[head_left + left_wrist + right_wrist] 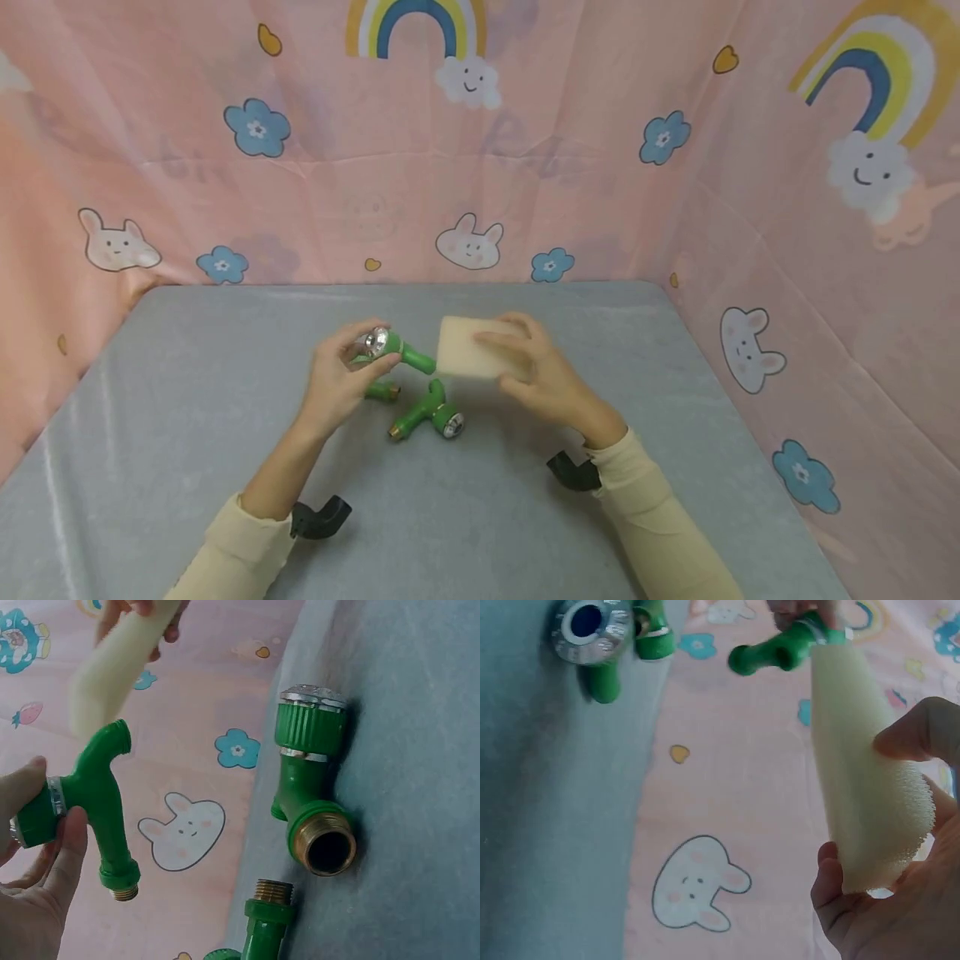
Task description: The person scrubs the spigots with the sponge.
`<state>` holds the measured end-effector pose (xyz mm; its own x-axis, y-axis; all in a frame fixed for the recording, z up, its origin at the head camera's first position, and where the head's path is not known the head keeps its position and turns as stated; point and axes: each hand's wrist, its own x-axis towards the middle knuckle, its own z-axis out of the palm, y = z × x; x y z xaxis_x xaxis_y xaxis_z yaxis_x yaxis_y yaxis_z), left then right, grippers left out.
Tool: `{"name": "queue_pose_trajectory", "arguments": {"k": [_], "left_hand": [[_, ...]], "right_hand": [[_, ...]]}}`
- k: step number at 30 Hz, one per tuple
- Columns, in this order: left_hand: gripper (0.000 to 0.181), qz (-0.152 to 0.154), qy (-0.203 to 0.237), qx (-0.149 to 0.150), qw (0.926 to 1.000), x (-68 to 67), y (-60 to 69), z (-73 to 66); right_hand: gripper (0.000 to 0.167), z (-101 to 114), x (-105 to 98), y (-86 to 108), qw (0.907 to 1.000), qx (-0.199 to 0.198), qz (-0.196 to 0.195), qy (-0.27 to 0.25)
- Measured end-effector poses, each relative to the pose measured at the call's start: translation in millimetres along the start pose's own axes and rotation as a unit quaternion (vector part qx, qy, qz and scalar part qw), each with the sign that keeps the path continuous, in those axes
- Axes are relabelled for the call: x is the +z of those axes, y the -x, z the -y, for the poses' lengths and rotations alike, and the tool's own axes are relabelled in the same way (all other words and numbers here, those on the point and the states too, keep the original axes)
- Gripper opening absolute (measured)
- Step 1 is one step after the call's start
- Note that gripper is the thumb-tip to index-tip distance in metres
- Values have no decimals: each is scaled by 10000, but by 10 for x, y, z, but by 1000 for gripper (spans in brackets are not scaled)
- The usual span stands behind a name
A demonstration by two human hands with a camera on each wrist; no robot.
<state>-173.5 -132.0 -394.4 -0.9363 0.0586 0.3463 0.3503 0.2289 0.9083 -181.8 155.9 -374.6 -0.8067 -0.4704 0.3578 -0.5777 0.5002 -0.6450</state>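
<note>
Held up above the table, a green tap with a brass threaded end is pinched by its knob in my left hand. My right hand grips a pale cream sponge between thumb and fingers. In the head view the sponge's left edge comes right up to the tap's spout; whether they touch I cannot tell. Below lie two more green taps: one has a clear-topped knob facing right, and the other is partly hidden behind my left hand.
The grey table runs back to a pink printed curtain at the rear and right. Black curved pieces stick out at both wrists, beside the cream sleeves.
</note>
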Motion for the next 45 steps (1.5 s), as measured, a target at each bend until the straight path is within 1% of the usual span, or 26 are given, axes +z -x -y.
{"name": "queue_pose_trajectory", "arguments": {"k": [3,5,7,11,13,17,20,23,28,30,32,34,36,39,41,45], "left_hand": [[42,253,-141,45,9996,53,10,4],[41,441,-92,34,9990,92,28,-4],[40,539,-90,102,9985,125,46,-26],[38,594,103,134,9981,153,63,-45],[40,579,256,73,9980,148,61,-35],[44,491,424,47,9979,108,55,-7],[46,457,481,136,9977,77,43,-1],[45,532,473,224,9972,62,31,-6],[43,777,238,317,9962,66,29,0],[43,912,204,254,9953,73,37,-3],[42,1064,192,109,9941,81,52,-15],[40,1176,192,16,9929,93,70,-31],[34,1242,214,-52,9920,107,83,-41],[26,1284,204,19,9915,123,91,-36],[24,1291,178,75,9914,126,87,-27],[27,1338,305,181,9904,115,74,-35]], "right_hand": [[60,4,23,-9,9996,-85,29,-282],[60,14,70,-21,9991,-252,103,-320],[62,25,123,-27,9987,-350,172,-326],[62,30,177,-14,9992,-305,163,-188],[62,21,176,-2,9995,-238,164,-114],[61,-33,134,10,9996,-155,227,7],[60,-67,70,11,9995,-108,306,30],[60,-76,-6,13,9995,22,316,23],[62,-51,-72,7,9996,200,147,-139],[63,-39,-54,-2,9997,157,81,-180],[62,-35,-14,-12,9998,34,33,-181],[61,-28,49,-26,9998,-221,-25,-6],[61,-16,120,-37,9982,-511,-45,302],[59,15,204,-37,9935,-802,-12,805],[59,20,232,-26,9920,-789,45,983],[60,-10,219,5,9937,-492,68,1005]]}}
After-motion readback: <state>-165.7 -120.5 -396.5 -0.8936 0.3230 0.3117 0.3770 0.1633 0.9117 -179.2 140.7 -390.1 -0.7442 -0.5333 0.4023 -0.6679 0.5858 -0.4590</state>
